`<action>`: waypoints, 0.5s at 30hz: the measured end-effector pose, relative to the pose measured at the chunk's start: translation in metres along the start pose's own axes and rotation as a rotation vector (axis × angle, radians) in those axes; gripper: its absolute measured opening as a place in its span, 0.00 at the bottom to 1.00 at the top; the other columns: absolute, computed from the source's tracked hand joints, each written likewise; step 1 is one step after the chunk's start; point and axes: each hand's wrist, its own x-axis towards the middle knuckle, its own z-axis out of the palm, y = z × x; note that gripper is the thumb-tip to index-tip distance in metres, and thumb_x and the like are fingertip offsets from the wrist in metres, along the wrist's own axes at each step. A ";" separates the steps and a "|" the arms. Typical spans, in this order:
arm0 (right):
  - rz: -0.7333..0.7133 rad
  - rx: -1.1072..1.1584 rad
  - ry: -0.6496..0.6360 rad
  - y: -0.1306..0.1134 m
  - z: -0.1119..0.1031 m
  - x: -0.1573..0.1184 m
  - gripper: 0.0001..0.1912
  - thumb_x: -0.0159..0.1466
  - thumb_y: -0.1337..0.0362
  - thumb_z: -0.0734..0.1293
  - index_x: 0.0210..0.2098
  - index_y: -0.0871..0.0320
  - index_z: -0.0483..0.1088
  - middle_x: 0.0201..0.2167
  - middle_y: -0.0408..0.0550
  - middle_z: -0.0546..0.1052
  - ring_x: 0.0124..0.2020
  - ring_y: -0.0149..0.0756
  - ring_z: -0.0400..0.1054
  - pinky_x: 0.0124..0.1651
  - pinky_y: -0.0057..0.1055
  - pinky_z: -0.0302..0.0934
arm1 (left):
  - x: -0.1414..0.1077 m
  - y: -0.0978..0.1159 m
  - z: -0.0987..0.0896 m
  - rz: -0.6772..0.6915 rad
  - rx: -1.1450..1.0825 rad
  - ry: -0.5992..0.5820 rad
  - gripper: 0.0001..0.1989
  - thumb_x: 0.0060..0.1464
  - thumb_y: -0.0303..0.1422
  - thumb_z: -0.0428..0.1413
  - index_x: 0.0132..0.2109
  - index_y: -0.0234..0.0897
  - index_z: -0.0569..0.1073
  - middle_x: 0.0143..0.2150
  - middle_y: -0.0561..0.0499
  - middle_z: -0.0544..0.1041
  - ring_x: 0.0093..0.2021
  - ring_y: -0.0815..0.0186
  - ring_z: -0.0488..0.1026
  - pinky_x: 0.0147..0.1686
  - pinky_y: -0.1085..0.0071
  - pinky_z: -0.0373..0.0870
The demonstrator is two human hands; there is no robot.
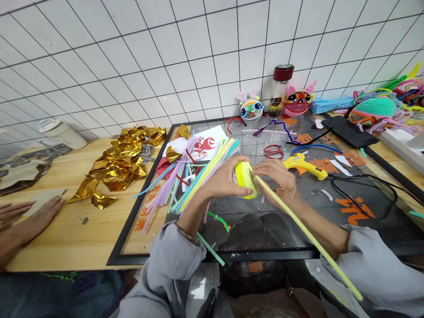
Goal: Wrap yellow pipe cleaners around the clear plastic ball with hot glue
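Left hand [223, 181] is curled around a yellow-wrapped ball [245, 180], right hand [280, 179] pinching a yellow fuzzy stick [304, 232] at its side, both over the dark framed board [319, 190] on the table [94, 240]. Container-wise: clear bottle [278, 92] with a dark red lid [284, 71], dark contents or label low down, plus a cream bottle [64, 134] far left, insides hidden.

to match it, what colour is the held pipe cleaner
Pipe cleaner: pale yellow, best in head view.

Your yellow ball [245, 180] looks fuzzy and matt; to its right, a smooth plastic glue gun [304, 165]; to its left, glossy, crinkled foil [116, 161] on a wooden tabletop [83, 240].
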 end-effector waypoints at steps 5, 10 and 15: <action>-0.002 0.002 -0.036 0.002 0.000 -0.003 0.07 0.66 0.69 0.64 0.41 0.54 0.73 0.37 0.50 0.79 0.41 0.41 0.71 0.46 0.43 0.67 | 0.000 0.002 -0.001 0.009 -0.011 0.004 0.37 0.37 0.35 0.68 0.56 0.36 0.66 0.56 0.44 0.71 0.59 0.50 0.68 0.62 0.56 0.63; 0.012 0.007 -0.059 0.000 0.000 -0.002 0.07 0.65 0.68 0.64 0.42 0.55 0.73 0.39 0.51 0.79 0.43 0.42 0.72 0.47 0.43 0.66 | 0.000 -0.002 -0.001 0.020 -0.005 0.007 0.39 0.37 0.37 0.69 0.57 0.36 0.66 0.56 0.44 0.71 0.59 0.51 0.68 0.62 0.56 0.63; 0.018 -0.009 -0.062 -0.001 0.000 -0.001 0.07 0.65 0.67 0.64 0.41 0.54 0.73 0.39 0.51 0.79 0.42 0.42 0.72 0.47 0.44 0.66 | 0.001 -0.006 0.000 0.031 0.003 0.014 0.41 0.37 0.43 0.70 0.57 0.36 0.66 0.59 0.42 0.70 0.59 0.51 0.68 0.62 0.57 0.63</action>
